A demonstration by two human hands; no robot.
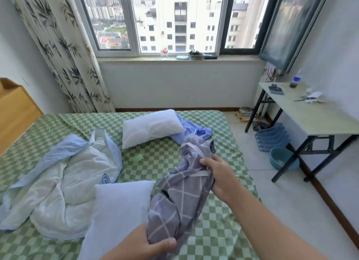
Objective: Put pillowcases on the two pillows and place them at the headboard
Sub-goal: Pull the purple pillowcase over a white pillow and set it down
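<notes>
The bed [223,230], in a green checked sheet, runs off the bottom and left edges, and only a corner of the wooden headboard [15,108] shows at far left. A white duvet [64,186], partly in a blue cover, lies crumpled on the left, its near end cut off. The near pillow [118,211] is bare, its lower end out of view and its right edge hidden behind the grey checked pillowcase [184,191]. The far pillow [151,126], also bare, lies mid-bed, resting on a blue cloth [196,130] whose shape is hard to read. The pillowcase hangs bunched between both hands, just right of the near pillow. The right hand [217,174], arm stretched forward, clutches its upper end with curled fingers. The left hand [147,246], low and partly cut off, pinches the lower end under the thumb.
</notes>
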